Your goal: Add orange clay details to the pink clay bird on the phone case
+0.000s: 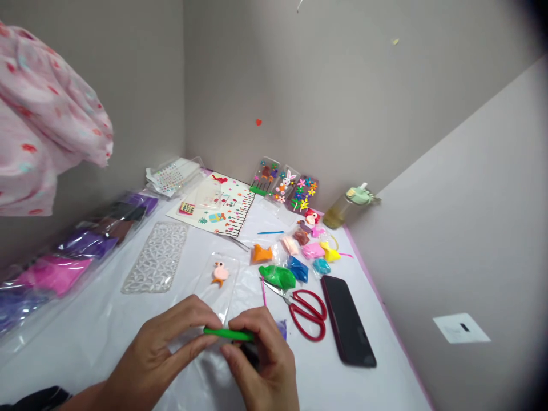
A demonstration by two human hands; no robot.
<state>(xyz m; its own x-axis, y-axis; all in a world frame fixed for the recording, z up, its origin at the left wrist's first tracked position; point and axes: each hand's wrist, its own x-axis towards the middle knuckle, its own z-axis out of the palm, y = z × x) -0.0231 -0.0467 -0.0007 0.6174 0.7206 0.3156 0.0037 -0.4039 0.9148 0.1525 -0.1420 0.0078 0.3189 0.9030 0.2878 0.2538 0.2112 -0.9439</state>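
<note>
My left hand (pixel 165 354) and my right hand (pixel 261 359) meet low in the view, each pinching one end of a thin green clay strip (pixel 226 334) held level between them. Right behind my fingers lies a clear phone case (pixel 218 288) with a small pink flamingo figure (pixel 220 273) stuck on it. Part of the case is hidden by my left fingers.
Red scissors (pixel 306 313) and a black phone (pixel 346 319) lie to the right. Small bags of coloured clay (pixel 295 257) sit behind them. A patterned clear case (pixel 156 257) lies left, clay packets (pixel 72 251) along the left wall, decorated cases (pixel 285 185) and a bottle (pixel 349 206) at the back.
</note>
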